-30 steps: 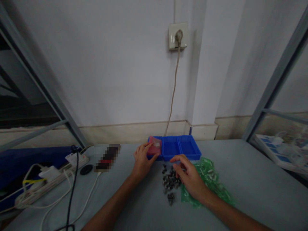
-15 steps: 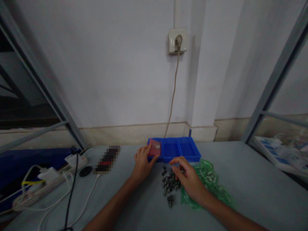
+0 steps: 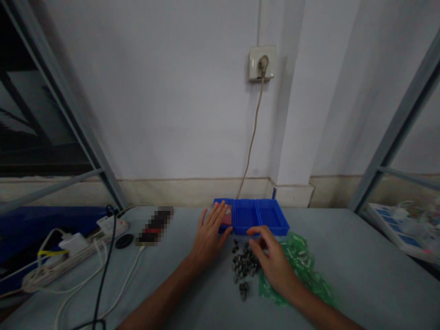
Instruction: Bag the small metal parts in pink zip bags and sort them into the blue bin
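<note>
Most of the red packet (image 3: 227, 215) is hidden under your left hand (image 3: 208, 233); only its right part shows, inside the leftmost of three joined blue bins (image 3: 247, 230). The small metal parts (image 3: 244, 263) blur together in dim light, too small to identify; a pixelated patch (image 3: 154, 227) masks an item to the left. A green bag (image 3: 302, 256) lies right of the parts, partly covered by your right hand (image 3: 273, 263). Well off to the left: power strip (image 3: 74, 261), cables and black disc (image 3: 124, 241). Your left hand is flat, fingers extended and slightly spread across the packet, thumb out toward the bin's front. Your right hand is half curled beside the parts, thumb and forefinger narrowly apart; its other fingers are mostly hidden, so whether they hold anything cannot be told.
</note>
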### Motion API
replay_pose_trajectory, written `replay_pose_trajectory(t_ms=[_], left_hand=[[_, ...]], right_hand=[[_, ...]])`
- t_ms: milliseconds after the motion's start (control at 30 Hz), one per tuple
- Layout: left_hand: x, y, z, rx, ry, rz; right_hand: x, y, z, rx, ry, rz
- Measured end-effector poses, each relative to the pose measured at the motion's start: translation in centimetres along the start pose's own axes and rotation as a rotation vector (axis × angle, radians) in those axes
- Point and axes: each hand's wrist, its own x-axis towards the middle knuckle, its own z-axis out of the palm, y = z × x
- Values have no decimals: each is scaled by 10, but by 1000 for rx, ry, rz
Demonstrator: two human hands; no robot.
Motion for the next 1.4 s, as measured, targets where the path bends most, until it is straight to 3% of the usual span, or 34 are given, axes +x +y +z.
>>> replay_pose_trajectory(t_ms=[300,567,800,967,1033,1233,1400], left_hand=[[-9,-9,13,34,-97,47],[-10,-9,13,121,-90,101],[-11,-9,14,159,-73,120],[-3,3,-3,-24,51,169],[-3,11,-11,-126,38,190],[-9,34,-26,-263,-362,201],[-8,39,-27,-173,-498,149]], right_hand=[[-3,4,3,-42,11,12],[0,14,4,-110,-17,-24],[-1,12,4,-335,-137,-66],[0,6,1,-467,-271,-51],[3,5,-4,-550,-354,-70],[17,7,-24,-720,-556,-230],[26,17,-32,-716,-599,-282]])
